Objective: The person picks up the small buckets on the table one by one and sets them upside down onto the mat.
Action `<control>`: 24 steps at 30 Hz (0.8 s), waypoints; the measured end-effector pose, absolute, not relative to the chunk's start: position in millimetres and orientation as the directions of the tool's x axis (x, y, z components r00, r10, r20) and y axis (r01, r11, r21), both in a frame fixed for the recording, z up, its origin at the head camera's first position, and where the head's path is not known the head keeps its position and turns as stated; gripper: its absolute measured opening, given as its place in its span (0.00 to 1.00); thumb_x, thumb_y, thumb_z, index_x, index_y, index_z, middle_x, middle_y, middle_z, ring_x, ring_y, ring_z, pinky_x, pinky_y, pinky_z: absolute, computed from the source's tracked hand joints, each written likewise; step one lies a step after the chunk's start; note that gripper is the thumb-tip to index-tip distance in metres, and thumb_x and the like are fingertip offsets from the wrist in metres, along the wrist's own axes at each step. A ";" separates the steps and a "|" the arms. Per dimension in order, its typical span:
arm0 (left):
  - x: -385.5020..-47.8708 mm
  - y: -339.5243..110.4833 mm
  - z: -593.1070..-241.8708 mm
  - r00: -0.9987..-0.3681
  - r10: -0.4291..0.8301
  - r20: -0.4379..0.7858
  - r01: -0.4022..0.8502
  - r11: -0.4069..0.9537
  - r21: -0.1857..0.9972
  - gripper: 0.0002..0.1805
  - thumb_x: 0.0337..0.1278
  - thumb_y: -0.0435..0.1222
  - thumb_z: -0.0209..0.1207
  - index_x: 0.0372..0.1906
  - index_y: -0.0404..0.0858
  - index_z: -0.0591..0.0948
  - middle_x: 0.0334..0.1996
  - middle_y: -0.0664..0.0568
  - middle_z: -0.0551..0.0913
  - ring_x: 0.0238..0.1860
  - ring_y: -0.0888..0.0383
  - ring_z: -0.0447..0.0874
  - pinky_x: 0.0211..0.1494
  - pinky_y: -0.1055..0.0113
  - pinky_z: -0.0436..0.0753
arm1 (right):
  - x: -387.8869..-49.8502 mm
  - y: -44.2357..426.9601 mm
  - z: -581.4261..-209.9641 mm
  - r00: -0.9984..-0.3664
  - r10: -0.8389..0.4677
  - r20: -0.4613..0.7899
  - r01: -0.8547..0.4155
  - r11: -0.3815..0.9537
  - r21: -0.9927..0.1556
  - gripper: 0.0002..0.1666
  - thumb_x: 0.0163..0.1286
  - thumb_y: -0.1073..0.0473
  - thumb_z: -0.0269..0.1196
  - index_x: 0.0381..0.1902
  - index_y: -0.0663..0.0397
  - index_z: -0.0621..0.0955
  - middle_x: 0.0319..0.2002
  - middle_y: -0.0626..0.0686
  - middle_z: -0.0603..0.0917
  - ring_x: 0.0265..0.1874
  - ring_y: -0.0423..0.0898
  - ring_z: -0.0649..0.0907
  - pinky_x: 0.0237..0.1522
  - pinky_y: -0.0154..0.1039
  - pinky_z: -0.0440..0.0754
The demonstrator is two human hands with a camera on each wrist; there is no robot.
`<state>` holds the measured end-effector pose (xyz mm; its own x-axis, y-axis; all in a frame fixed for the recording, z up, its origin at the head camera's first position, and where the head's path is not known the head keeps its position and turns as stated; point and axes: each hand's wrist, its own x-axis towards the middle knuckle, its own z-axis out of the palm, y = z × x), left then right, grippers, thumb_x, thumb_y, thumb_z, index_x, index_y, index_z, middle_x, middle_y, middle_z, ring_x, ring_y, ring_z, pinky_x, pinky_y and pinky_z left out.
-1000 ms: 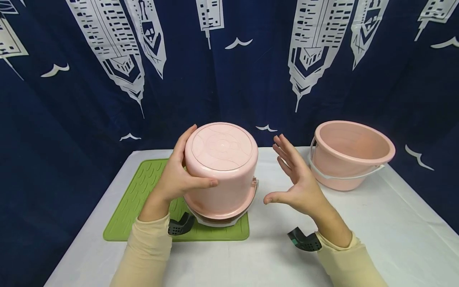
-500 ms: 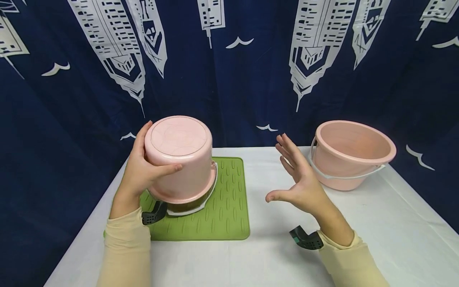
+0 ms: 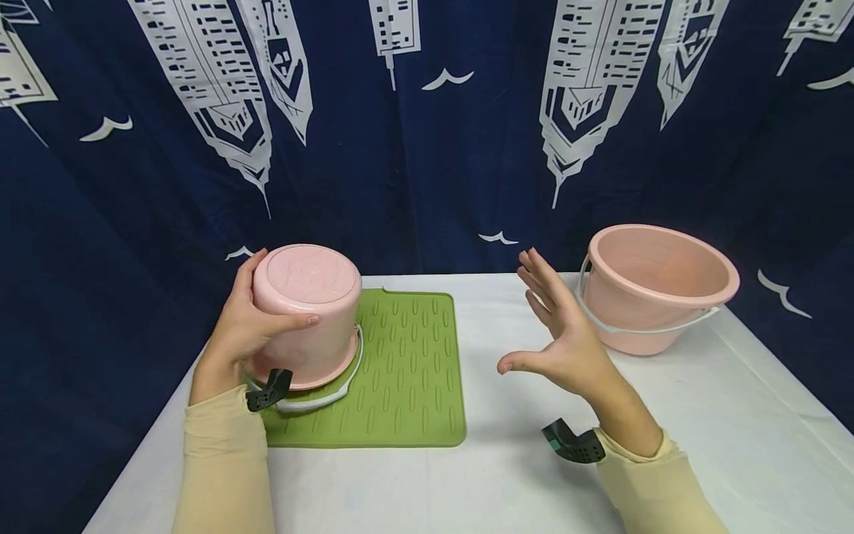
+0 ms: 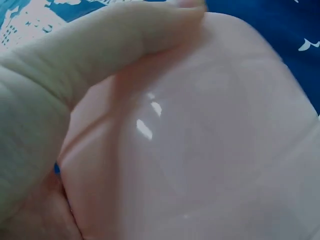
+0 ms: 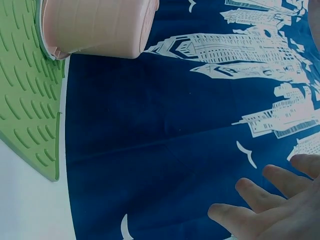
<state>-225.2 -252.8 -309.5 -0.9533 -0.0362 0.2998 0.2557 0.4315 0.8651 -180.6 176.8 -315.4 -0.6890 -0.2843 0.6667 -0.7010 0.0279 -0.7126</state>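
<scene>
An upside-down pink bucket (image 3: 310, 319) stands at the left part of the green mat (image 3: 414, 371), its base facing up and its white handle (image 3: 320, 400) hanging round the rim. My left hand (image 3: 243, 326) grips its side, thumb across the front; in the left wrist view the thumb lies along the pink wall (image 4: 200, 140). My right hand (image 3: 567, 348) is held in the air right of the mat, fingers spread, touching nothing. The right wrist view shows its fingertips (image 5: 265, 200) and the bucket (image 5: 100, 25) far off.
A second pink bucket (image 3: 640, 326) stands upright at the back right of the white table (image 3: 480, 489), its handle lowered. Behind the table hangs a dark blue curtain (image 3: 467, 163) with white buildings and birds.
The left hand has carried the upside-down bucket left across the green mat, and it is lower now than half a second ago. My right hand has barely moved.
</scene>
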 end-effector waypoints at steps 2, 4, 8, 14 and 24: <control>-224.6 -256.2 -309.6 -0.960 -0.026 0.278 0.240 0.430 0.870 0.74 0.29 0.31 0.84 0.82 0.51 0.46 0.80 0.49 0.47 0.74 0.46 0.53 0.73 0.49 0.56 | -180.7 176.6 -315.5 -0.691 -0.285 0.665 -0.700 0.031 -0.714 0.77 0.39 0.49 0.84 0.81 0.53 0.53 0.78 0.58 0.56 0.75 0.55 0.59 0.71 0.36 0.60; -223.6 -259.1 -309.1 -0.969 -0.026 0.244 0.212 0.412 0.886 0.74 0.30 0.30 0.83 0.82 0.52 0.45 0.79 0.47 0.43 0.74 0.45 0.49 0.74 0.49 0.53 | -180.7 176.6 -315.8 -0.693 -0.285 0.662 -0.698 0.035 -0.715 0.77 0.39 0.49 0.84 0.81 0.53 0.53 0.78 0.58 0.56 0.75 0.54 0.59 0.71 0.36 0.60; -220.8 -263.4 -307.0 -0.982 -0.046 0.185 0.157 0.353 0.922 0.73 0.34 0.28 0.81 0.82 0.54 0.45 0.74 0.45 0.40 0.73 0.44 0.49 0.72 0.60 0.58 | -180.8 176.4 -315.9 -0.696 -0.289 0.658 -0.696 0.042 -0.717 0.77 0.39 0.50 0.84 0.81 0.53 0.53 0.78 0.58 0.56 0.75 0.54 0.59 0.71 0.37 0.60; -220.4 -266.8 -306.6 -0.991 -0.020 0.130 0.127 0.110 0.986 0.68 0.44 0.20 0.72 0.82 0.46 0.39 0.80 0.43 0.43 0.76 0.49 0.47 0.73 0.68 0.57 | -181.0 177.5 -317.0 -0.700 -0.301 0.648 -0.692 0.062 -0.719 0.77 0.39 0.51 0.84 0.81 0.52 0.52 0.78 0.58 0.56 0.76 0.54 0.59 0.72 0.40 0.59; -223.1 -280.8 -313.3 -0.999 0.039 0.034 0.032 -0.061 0.998 0.66 0.51 0.17 0.63 0.81 0.50 0.31 0.80 0.42 0.41 0.77 0.52 0.45 0.77 0.50 0.44 | -181.0 178.2 -316.7 -0.704 -0.314 0.638 -0.691 0.092 -0.717 0.78 0.38 0.55 0.85 0.81 0.51 0.52 0.78 0.58 0.55 0.76 0.54 0.58 0.71 0.39 0.60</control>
